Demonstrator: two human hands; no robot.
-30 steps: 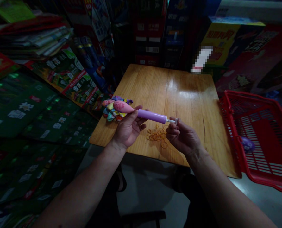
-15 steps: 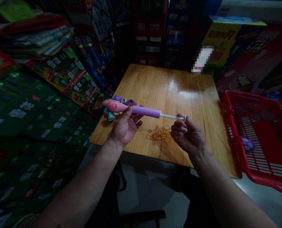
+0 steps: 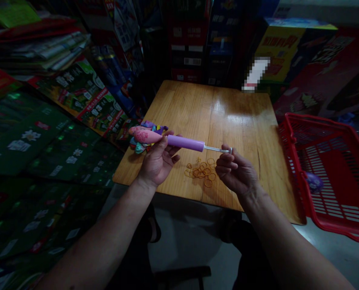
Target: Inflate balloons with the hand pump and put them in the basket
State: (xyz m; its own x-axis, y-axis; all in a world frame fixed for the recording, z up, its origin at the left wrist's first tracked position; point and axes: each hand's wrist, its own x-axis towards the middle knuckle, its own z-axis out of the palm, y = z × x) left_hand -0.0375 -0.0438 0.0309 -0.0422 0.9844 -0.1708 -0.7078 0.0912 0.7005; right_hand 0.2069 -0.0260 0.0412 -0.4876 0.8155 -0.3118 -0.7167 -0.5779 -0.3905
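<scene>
My left hand (image 3: pixel 157 163) pinches the neck of a pink balloon (image 3: pixel 146 135) where it meets the tip of a purple balloon pump (image 3: pixel 185 143). The balloon is partly filled and has a darker pink print. My right hand (image 3: pixel 235 167) is closed around the handle end of the pump's white rod (image 3: pixel 212 149), which sticks partway out of the barrel. Held level, the pump lies across the space above the table. Behind the balloon is a pile of limp coloured balloons (image 3: pixel 140 147). Loose yellow rubber bands (image 3: pixel 202 171) lie on the table below the pump.
A wooden table (image 3: pixel 194 108) stands in front of me. At its right is a red basket (image 3: pixel 314 209) with a purple round object (image 3: pixel 314 182) inside. Stacked green cartons (image 3: pixel 46 137) line the left side, and more boxes (image 3: pixel 188 48) stand behind the table.
My right hand has moved slightly left, and a little less of the pump's rod shows. The left hand keeps its pinch on the balloon neck. The view has shifted slightly.
</scene>
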